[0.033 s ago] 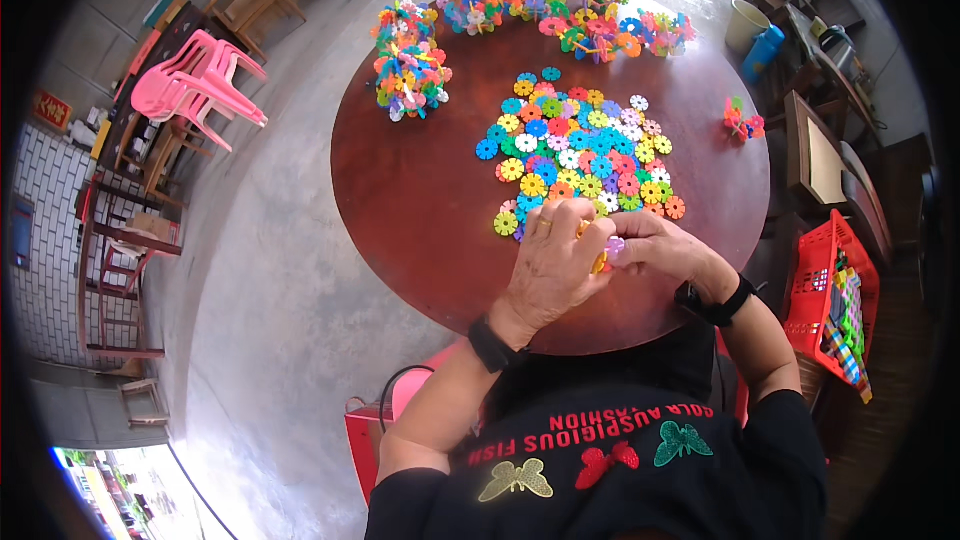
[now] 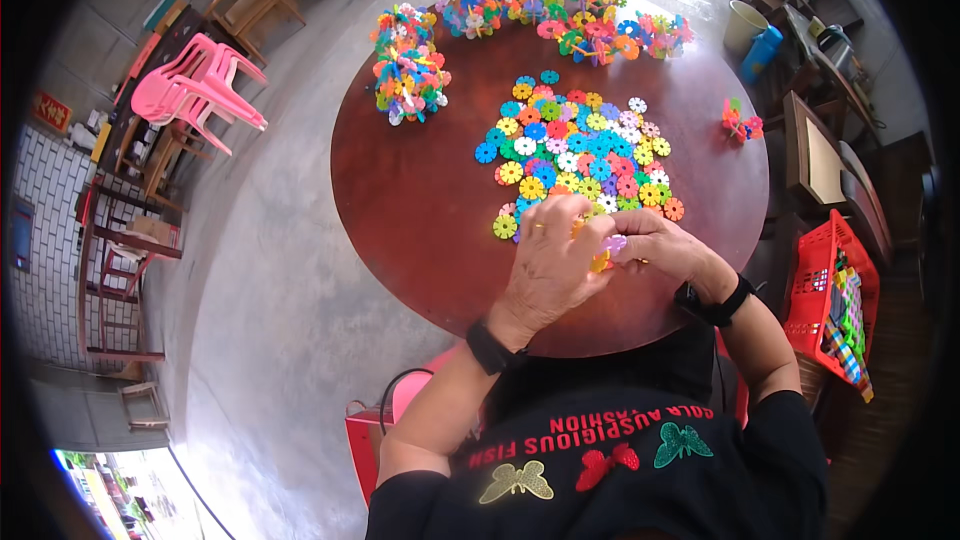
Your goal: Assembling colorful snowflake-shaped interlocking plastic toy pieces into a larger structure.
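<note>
Both hands meet over the near side of a round dark-red table (image 2: 430,230). My left hand (image 2: 553,258) is closed around yellow and orange flower-shaped plastic discs (image 2: 601,262), largely hidden by its fingers. A light purple flower disc (image 2: 618,244) shows between the hands, pinched by my right hand (image 2: 668,244). Whether the purple disc is joined to the yellow ones cannot be made out. Just beyond my fingers spreads a loose pile of notched flower discs (image 2: 572,159) in many colours, lying mostly flat.
Several balls built from flower discs (image 2: 408,80) line the table's far edge. A small disc cluster (image 2: 740,124) lies at the right edge. A red plastic basket (image 2: 812,280) with colourful pieces stands at right. Stacked pink chairs (image 2: 190,85) are on the left.
</note>
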A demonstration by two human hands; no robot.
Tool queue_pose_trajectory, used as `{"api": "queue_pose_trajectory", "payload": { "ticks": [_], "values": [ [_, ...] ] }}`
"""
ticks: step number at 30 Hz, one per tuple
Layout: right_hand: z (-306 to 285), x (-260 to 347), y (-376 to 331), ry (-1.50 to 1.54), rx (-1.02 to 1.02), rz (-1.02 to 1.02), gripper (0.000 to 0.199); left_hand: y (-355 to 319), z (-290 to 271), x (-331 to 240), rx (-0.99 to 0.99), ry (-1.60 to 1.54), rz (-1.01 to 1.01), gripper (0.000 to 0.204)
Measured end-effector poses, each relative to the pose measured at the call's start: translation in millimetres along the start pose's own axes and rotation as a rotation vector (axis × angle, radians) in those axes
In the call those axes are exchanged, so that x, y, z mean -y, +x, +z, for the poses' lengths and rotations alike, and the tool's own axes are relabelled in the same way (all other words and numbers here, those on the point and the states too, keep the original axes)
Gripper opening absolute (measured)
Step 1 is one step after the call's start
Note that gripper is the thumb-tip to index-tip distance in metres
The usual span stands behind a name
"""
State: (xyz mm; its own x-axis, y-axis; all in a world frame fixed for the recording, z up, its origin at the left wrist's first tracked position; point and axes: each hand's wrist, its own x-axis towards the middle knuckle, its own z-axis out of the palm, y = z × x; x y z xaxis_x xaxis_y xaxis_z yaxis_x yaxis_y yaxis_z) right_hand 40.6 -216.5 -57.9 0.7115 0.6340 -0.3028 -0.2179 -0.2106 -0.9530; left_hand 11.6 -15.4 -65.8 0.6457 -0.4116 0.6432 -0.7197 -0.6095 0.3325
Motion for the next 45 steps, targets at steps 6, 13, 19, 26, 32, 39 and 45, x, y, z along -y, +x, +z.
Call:
{"api": "queue_pose_trajectory", "payload": {
  "ticks": [6,13,19,26,32,39,45],
  "values": [
    [8,3,4,0.038,-0.193,-0.085,0.015,-9,3,6,-0.324,-1.044,-0.682,0.085],
    [36,-1,5,-0.983,-0.335,-0.703,0.014,-40,3,12,0.032,-2.155,-0.949,0.063],
    [40,-3,5,-1.222,-0.45,-0.755,0.015,-36,0,12,0.031,-2.021,-1.001,0.05],
    [45,-11,10,-1.304,-0.435,-0.748,0.019,-29,-15,18,0.143,-1.919,-1.099,0.051],
    [40,-13,0,-1.371,-0.272,-0.663,0.02,-33,-36,52,-0.3,-2.11,-1.052,0.045],
    [19,0,-2,-1.259,-0.415,-0.589,0.018,-43,-33,54,-0.356,-1.881,-1.049,0.051],
    [-24,-29,12,-1.149,-0.505,-0.39,0.019,-28,-23,32,-0.149,-1.721,-1.01,0.055]
  ]
}}
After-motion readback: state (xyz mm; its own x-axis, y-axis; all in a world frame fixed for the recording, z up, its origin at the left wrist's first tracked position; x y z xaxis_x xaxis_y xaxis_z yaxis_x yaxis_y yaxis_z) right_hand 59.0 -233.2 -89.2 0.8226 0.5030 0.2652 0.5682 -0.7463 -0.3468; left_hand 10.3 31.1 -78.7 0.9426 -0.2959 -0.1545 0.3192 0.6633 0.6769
